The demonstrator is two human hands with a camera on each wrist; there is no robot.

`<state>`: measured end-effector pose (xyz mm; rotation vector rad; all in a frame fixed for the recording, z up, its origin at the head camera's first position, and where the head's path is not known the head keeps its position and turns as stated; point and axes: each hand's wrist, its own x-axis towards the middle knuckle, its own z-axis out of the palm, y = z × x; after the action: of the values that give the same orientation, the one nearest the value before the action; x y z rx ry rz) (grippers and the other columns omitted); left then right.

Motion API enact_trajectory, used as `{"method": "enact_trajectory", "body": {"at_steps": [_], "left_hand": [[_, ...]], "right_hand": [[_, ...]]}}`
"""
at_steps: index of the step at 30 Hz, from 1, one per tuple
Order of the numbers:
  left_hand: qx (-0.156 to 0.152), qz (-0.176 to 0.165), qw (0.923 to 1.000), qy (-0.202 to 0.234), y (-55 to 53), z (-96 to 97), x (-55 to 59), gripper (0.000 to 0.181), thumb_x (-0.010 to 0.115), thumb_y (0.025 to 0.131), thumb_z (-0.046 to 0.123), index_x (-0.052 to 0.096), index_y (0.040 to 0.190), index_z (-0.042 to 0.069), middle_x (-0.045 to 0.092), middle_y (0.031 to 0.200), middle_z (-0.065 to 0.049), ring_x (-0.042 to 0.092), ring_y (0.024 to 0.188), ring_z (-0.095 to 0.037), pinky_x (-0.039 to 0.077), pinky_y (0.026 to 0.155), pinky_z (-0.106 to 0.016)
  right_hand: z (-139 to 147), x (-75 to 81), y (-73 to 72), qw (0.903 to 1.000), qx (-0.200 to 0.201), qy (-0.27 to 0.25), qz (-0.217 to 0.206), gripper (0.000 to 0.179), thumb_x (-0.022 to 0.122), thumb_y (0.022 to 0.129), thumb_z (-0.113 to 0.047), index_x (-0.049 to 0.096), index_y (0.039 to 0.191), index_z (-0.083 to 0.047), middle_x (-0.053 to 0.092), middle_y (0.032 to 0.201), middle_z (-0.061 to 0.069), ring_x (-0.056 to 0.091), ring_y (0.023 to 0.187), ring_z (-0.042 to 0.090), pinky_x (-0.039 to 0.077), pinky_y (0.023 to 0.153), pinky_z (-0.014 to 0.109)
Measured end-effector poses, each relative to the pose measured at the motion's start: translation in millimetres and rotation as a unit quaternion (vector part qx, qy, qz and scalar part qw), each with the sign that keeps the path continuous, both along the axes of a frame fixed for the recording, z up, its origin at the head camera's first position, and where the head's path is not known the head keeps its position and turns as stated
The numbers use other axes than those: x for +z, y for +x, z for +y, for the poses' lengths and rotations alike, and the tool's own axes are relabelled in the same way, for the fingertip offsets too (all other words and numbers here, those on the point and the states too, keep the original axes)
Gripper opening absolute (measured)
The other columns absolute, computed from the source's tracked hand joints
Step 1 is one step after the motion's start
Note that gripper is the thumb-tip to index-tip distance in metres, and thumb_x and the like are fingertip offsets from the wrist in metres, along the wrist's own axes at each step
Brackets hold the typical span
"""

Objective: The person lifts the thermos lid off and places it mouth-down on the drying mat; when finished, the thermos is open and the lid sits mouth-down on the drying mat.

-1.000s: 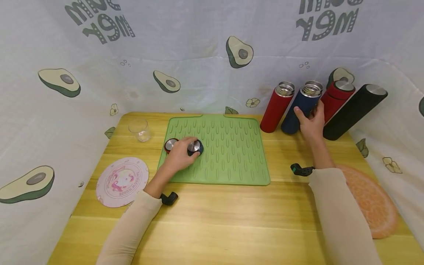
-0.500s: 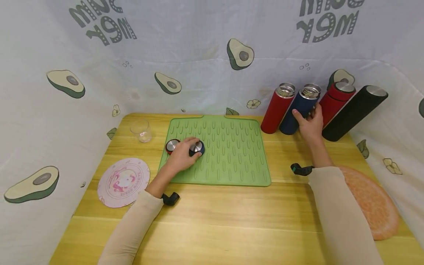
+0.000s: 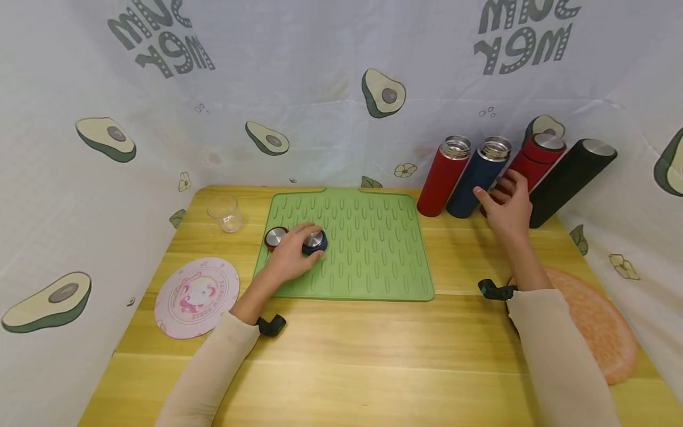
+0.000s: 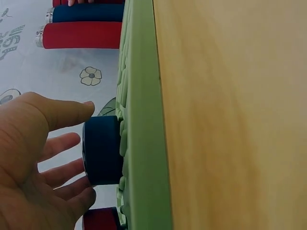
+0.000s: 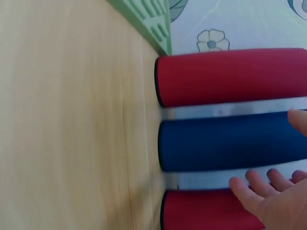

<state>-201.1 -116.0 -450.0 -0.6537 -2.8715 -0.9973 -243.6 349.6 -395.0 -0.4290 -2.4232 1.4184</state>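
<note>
My left hand (image 3: 291,255) hovers with spread fingers and thumb around the dark blue lid (image 3: 316,241), which stands on the green mat (image 3: 373,249). In the left wrist view, the thumb is apart from this blue lid (image 4: 101,151); fingertip contact is unclear. A red lid (image 3: 274,237) sits just left of it. On the right, my right hand (image 3: 509,207) is open, its fingers before the capped red flask (image 3: 539,159). Beside the thumb stands the uncapped blue flask (image 3: 478,178), apart from the hand in the right wrist view.
An uncapped red flask (image 3: 443,178) stands left of the blue one, and a tall black flask (image 3: 573,181) at the far right. A clear glass (image 3: 226,214) and a round pink mat (image 3: 197,296) lie left. An orange round mat (image 3: 597,326) is under the right sleeve.
My right hand has let go of the blue flask and moved right towards the capped red flask. The blue flask shifted slightly left. The left hand has loosened around the blue lid.
</note>
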Motion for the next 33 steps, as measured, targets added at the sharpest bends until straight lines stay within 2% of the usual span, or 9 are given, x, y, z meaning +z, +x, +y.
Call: {"method": "enact_trajectory", "body": {"at_steps": [3,7,10,13,16,19,24,29,33], "left_hand": [[-0.001,0.008,1.0,0.003,2.7,-1.7,0.3,0.055,0.076,0.095,0.025,0.059,0.145,0.009,0.048,0.155,-0.02,0.046,0.144,-0.04,0.046,0.113,-0.059],[-0.002,0.024,0.9997,0.007,5.4,-3.8,0.3,0.053,0.075,0.096,0.027,0.06,0.144,0.011,0.05,0.154,-0.018,0.047,0.144,-0.039,0.046,0.112,-0.058],[-0.006,0.04,0.9992,0.009,7.4,-3.8,1.0,0.053,0.076,0.095,0.028,0.061,0.143,0.011,0.052,0.152,-0.015,0.051,0.141,-0.036,0.049,0.111,-0.056],[-0.01,0.051,0.9985,0.015,8.2,-1.8,2.7,0.055,0.078,0.094,0.029,0.061,0.142,0.011,0.054,0.15,-0.013,0.054,0.138,-0.034,0.051,0.109,-0.053],[-0.014,0.056,0.998,0.025,7.5,1.2,4.3,0.056,0.079,0.093,0.031,0.061,0.142,0.011,0.056,0.147,-0.012,0.055,0.137,-0.032,0.051,0.109,-0.052],[-0.012,0.05,0.9981,0.034,6.4,4.6,5.3,0.058,0.079,0.092,0.036,0.061,0.143,0.013,0.055,0.148,-0.01,0.053,0.139,-0.032,0.049,0.111,-0.053],[-0.01,0.043,0.998,0.045,2.5,11.0,5.3,0.06,0.078,0.092,0.043,0.06,0.143,0.019,0.055,0.149,-0.007,0.053,0.139,-0.031,0.048,0.111,-0.053],[-0.019,0.049,0.997,0.058,-3.5,17.8,4.1,0.062,0.078,0.091,0.046,0.058,0.145,0.022,0.056,0.148,-0.004,0.056,0.136,-0.027,0.05,0.11,-0.052],[-0.022,0.043,0.997,0.061,-6.8,22.9,5.1,0.065,0.077,0.09,0.051,0.057,0.146,0.024,0.055,0.15,-0.003,0.054,0.138,-0.028,0.048,0.111,-0.054]], "right_hand": [[4,-0.1,4.5,0.9997,-0.021,0.012,0.01,0.077,0.07,0.095,-0.048,0.03,0.159,-0.032,0.047,0.158,0.0,0.056,0.135,0.016,0.052,0.11,0.03],[17,-2.4,5.1,0.9967,-0.064,0.019,0.047,0.068,0.076,0.092,-0.043,0.045,0.151,-0.029,0.061,0.134,-0.007,0.061,0.11,0.003,0.053,0.091,0.012],[28,-4.7,3.6,0.9928,-0.087,0.017,0.08,0.065,0.079,0.09,-0.039,0.05,0.146,-0.023,0.058,0.117,-0.017,0.059,0.098,-0.003,0.048,0.081,0.008],[36,-4.5,2.6,0.9904,-0.104,0.022,0.089,0.068,0.08,0.088,-0.04,0.05,0.144,-0.019,0.055,0.115,-0.019,0.057,0.096,-0.004,0.047,0.083,0.011],[43,-2.3,1.6,0.9909,-0.112,0.034,0.066,0.073,0.079,0.087,-0.047,0.046,0.148,-0.022,0.057,0.128,-0.011,0.058,0.102,0.0,0.049,0.087,0.013],[46,-0.5,-0.6,0.9935,-0.103,0.043,0.022,0.081,0.074,0.089,-0.054,0.036,0.155,-0.027,0.05,0.151,-0.001,0.06,0.121,0.012,0.052,0.1,0.02],[48,0.3,-8.4,0.9973,-0.066,0.019,-0.026,0.087,0.065,0.093,-0.058,0.019,0.163,-0.031,0.029,0.169,0.001,0.041,0.151,0.027,0.04,0.122,0.037],[49,0.1,-18.3,0.9972,-0.065,-0.017,-0.032,0.087,0.062,0.095,-0.057,0.014,0.163,-0.035,0.024,0.171,-0.006,0.027,0.158,0.019,0.027,0.128,0.037],[50,-2.7,-24.6,0.9953,-0.093,-0.018,-0.023,0.077,0.06,0.096,-0.057,0.023,0.16,-0.035,0.032,0.168,-0.005,0.032,0.154,0.014,0.029,0.127,0.034]]}}
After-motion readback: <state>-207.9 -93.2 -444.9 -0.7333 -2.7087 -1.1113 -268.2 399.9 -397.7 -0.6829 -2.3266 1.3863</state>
